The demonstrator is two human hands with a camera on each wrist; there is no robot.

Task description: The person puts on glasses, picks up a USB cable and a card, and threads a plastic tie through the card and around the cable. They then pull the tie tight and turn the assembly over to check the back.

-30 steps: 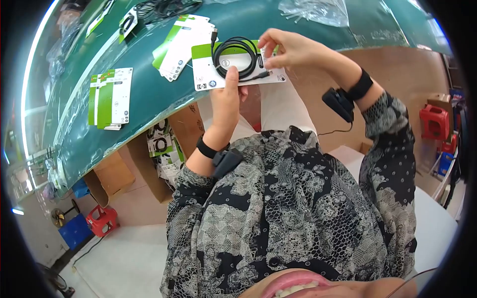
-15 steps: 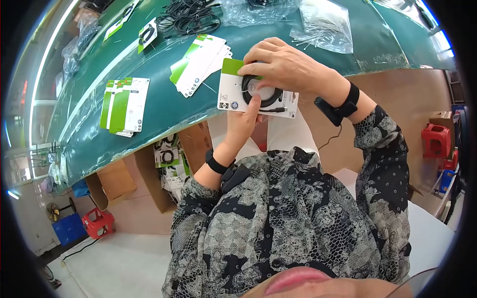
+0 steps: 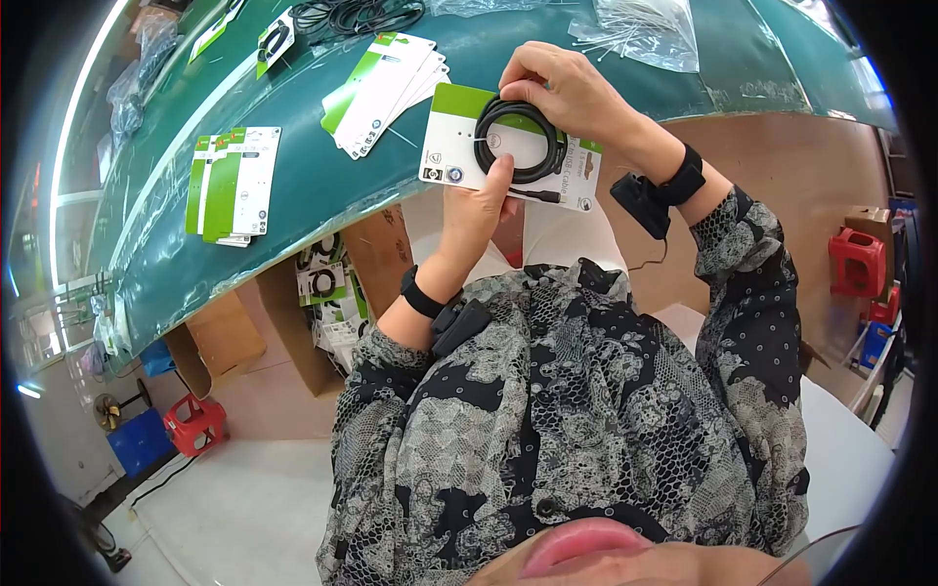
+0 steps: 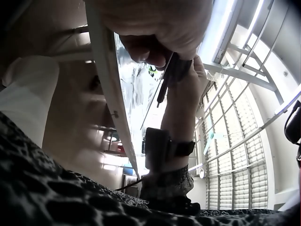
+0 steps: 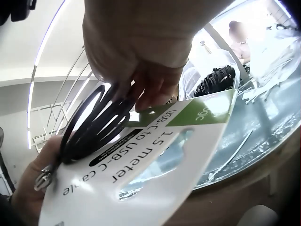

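A white and green card (image 3: 445, 146) is held up in front of the body, with a coiled black cable (image 3: 532, 176) lying against its face. My left hand (image 3: 473, 217) grips the card's lower edge, its thumb over the front by the coil. At the coil's top, the fingers of my right hand (image 3: 572, 93) pinch the cable. In the right wrist view the coil (image 5: 94, 127) stands off the printed card (image 5: 155, 188), and a metal plug shows near the left thumb. A thin white tie crosses the coil's left side.
Two groups of flat cards (image 3: 256, 181) (image 3: 381, 93) lie on the green table (image 3: 313, 195). Behind are loose black cables (image 3: 366, 15), a carded cable (image 3: 276, 41) and a bag of white ties (image 3: 650, 29). Under the table, a carton holds more carded cables (image 3: 327, 283).
My right hand came in to the card, covered the coil, then lifted toward the coil's top, where it now pinches the cable. The left hand keeps its grip; the card has shifted right.
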